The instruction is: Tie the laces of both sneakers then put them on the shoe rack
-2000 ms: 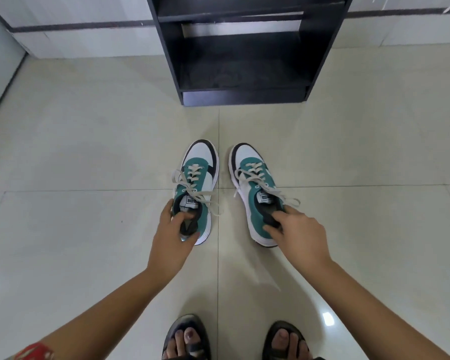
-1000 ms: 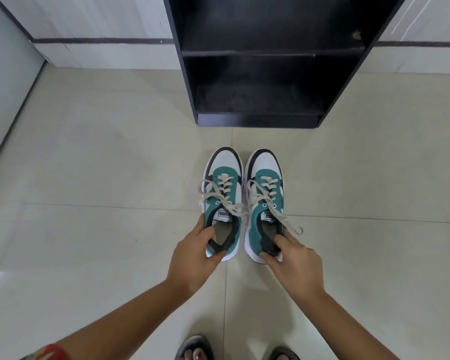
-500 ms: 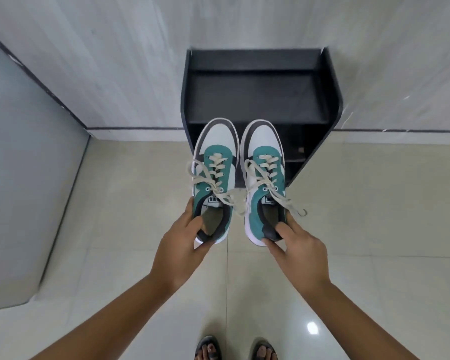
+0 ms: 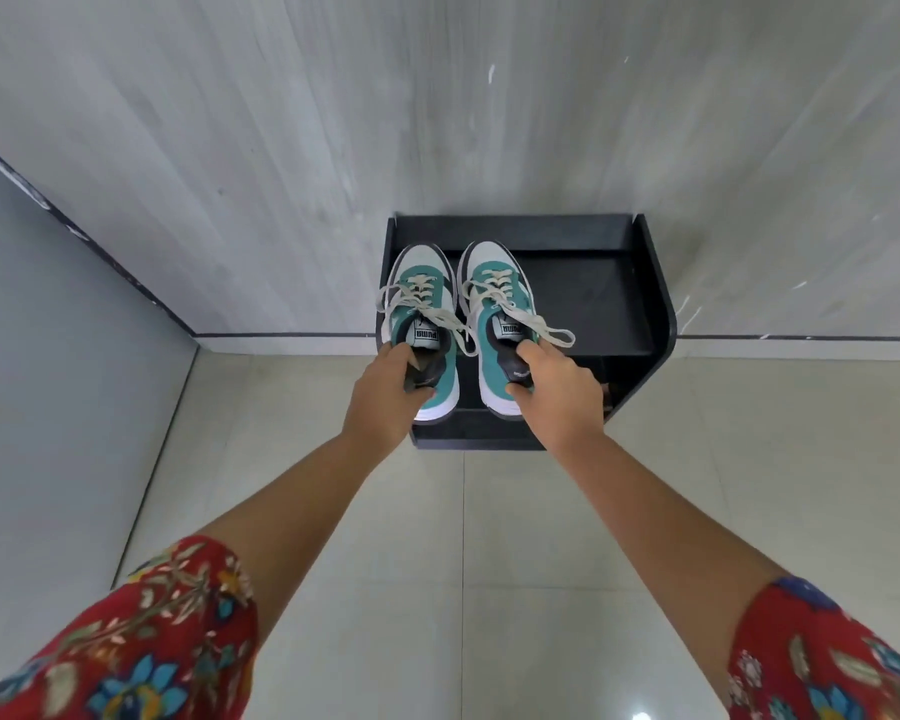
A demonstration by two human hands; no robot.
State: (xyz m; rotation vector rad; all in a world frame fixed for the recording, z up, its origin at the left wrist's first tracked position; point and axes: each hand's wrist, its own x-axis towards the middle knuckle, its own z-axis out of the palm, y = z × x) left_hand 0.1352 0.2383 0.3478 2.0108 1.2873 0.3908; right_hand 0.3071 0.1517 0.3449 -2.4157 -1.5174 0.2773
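Two teal, white and black sneakers with cream laces tied in bows are held side by side over the top of the black shoe rack [image 4: 598, 298], toes toward the wall. My left hand [image 4: 385, 402] grips the heel collar of the left sneaker [image 4: 421, 304]. My right hand [image 4: 557, 392] grips the heel collar of the right sneaker [image 4: 497, 298], fingers inside the opening. Whether the soles touch the top shelf cannot be told. A lace loop hangs off the right sneaker toward the right.
The rack stands against a grey streaked wall [image 4: 437, 122], with a lower shelf [image 4: 468, 428] showing beneath the sneakers' heels. A grey panel [image 4: 48, 381] closes in the left side. Glossy beige floor tiles [image 4: 489, 563] spread below my arms.
Both hands lifted the sneakers off the floor and carried them forward and up, from in front of the rack to over its top shelf. The view rose with them.
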